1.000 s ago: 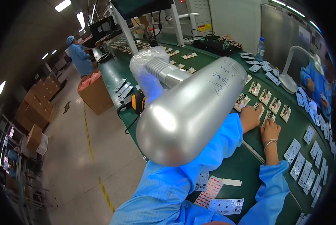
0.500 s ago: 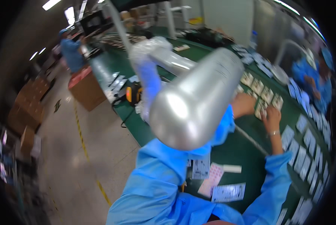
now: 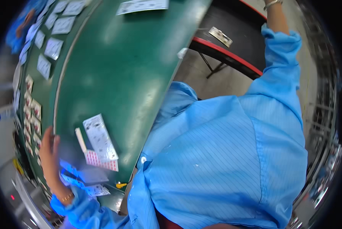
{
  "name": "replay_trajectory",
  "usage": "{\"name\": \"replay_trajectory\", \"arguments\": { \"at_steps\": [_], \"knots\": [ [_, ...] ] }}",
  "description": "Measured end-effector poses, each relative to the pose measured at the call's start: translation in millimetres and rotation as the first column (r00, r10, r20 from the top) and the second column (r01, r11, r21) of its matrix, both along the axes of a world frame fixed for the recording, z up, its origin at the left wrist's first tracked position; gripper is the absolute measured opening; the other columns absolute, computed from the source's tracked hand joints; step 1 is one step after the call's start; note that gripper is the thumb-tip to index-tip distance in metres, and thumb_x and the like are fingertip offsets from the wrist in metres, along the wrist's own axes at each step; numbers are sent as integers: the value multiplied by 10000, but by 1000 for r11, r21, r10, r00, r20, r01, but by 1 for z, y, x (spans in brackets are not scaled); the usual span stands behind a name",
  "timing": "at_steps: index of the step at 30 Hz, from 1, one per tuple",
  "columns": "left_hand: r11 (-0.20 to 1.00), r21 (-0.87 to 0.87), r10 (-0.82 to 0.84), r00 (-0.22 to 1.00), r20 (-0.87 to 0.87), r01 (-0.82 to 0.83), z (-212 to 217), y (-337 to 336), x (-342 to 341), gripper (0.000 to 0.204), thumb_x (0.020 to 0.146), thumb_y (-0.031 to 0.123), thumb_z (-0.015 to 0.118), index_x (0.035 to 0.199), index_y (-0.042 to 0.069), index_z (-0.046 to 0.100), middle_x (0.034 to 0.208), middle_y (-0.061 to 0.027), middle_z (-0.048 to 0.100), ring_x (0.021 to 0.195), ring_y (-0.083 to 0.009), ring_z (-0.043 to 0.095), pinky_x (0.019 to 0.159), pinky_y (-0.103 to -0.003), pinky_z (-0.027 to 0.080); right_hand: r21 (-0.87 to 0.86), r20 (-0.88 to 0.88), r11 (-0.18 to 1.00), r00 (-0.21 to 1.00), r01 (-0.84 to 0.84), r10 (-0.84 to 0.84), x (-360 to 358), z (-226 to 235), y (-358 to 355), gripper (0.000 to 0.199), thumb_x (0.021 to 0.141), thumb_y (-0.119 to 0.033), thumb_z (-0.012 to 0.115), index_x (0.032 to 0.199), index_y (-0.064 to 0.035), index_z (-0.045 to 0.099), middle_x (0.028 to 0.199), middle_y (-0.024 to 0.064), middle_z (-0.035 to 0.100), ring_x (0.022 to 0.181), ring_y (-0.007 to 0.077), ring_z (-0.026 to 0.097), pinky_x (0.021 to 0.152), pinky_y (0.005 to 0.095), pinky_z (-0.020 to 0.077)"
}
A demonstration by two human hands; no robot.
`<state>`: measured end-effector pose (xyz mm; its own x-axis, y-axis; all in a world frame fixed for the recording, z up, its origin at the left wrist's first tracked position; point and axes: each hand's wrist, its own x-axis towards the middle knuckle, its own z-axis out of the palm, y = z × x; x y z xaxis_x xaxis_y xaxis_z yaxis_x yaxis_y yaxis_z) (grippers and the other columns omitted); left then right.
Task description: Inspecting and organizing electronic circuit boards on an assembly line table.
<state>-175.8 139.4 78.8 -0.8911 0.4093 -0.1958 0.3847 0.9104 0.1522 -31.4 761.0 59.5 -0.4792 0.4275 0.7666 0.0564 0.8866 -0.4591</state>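
Note:
My left hand (image 3: 49,156) reaches over the green table (image 3: 110,76) at lower left, fingers stretched out and slightly apart, blurred, with nothing seen in it. Beside its fingers, small cream boards (image 3: 35,122) with dark and red parts lie in rows. To its right are a white printed sheet (image 3: 99,133), a sheet of pink-red stickers (image 3: 96,160) and a narrow cream strip (image 3: 80,140). My right arm (image 3: 282,57) stretches to the top right; the picture's edge cuts it off at the braceleted wrist, hiding the hand.
A black conveyor belt (image 3: 239,23) with red edges runs beside the table, carrying one cream board (image 3: 220,36). Several silvery packets (image 3: 53,48) lie at upper left, another (image 3: 142,5) at the top. A co-worker in blue (image 3: 18,32) is at far left.
The view has swung sharply to the right, bringing the conveyor in. My right hand has left the boards and reached out to the right; my left hand now shows open beside them.

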Motion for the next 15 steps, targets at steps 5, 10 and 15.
{"name": "replay_trajectory", "arguments": {
  "at_steps": [5, 10, 15],
  "knots": [
    [942, -23, -335, 942, -30, 335, 5, 36, 13, 337, 817, 162, 472, 1137, 61, 445, 843, -66, 518, 719, -123, 465, 637, -240, 384, -185, 700, 823, 660, 537, -273, 150, -150, 88, 643, 675, -384, 626, 1143, -4, 402, 1092, 168, 488, 1032, 274, 463, 827, 323, 382],
    [988, -58, -144, 990, -10, 143, 26, 48, 21, 364, 810, 140, 481, 1166, 81, 433, 894, -73, 528, 754, -146, 472, 692, -269, 390, -68, 902, 880, 406, 471, -147, 144, -312, 76, 867, 589, -457, 651, 1244, -52, 252, 1087, 211, 485, 1019, 333, 468, 867, 377, 361],
    [983, -122, -147, 985, -94, 135, 56, 54, 42, 375, 787, 123, 495, 1155, 83, 439, 961, -106, 528, 794, -185, 476, 745, -292, 380, -24, 931, 921, 345, 389, -122, 107, -310, 27, 725, 659, -376, 619, 1223, -50, 299, 1077, 193, 487, 998, 319, 472, 842, 355, 378]
  ]
}}
